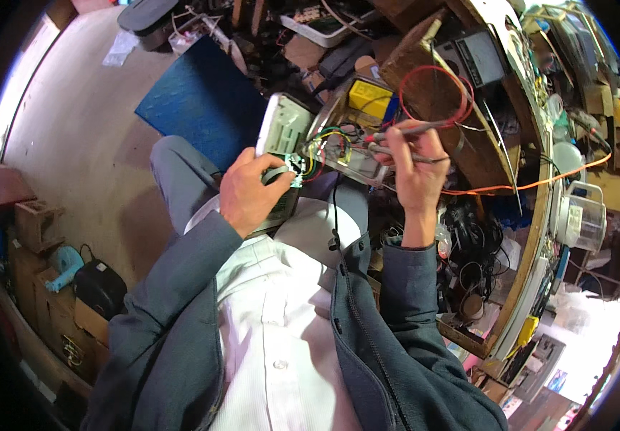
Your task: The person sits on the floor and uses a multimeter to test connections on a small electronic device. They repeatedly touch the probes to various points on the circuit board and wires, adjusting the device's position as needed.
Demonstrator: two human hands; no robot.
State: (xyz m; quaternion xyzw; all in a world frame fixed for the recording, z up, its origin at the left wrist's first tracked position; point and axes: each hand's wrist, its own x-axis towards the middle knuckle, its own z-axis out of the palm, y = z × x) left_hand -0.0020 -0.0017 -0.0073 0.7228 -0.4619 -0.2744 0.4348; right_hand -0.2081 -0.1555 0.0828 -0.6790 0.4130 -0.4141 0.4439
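I have my left grip [245,188] closed on the edge of a small board [295,171], on the near side of the pale cover [283,121] and left of the open case [364,169]. My right grip [416,164] is pinched around two slim probes [427,127], tips pointing left over the case, where a yellow block [369,98] sits at the far end.

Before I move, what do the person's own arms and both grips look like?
The left sleeve and right sleeve are plain dark grey-blue cloth, long, ending near the wrists, with no markings or cables that I can make out on them. The left grip and right grip are ordinary five-fingered hands, ungloved, with no watch visible.
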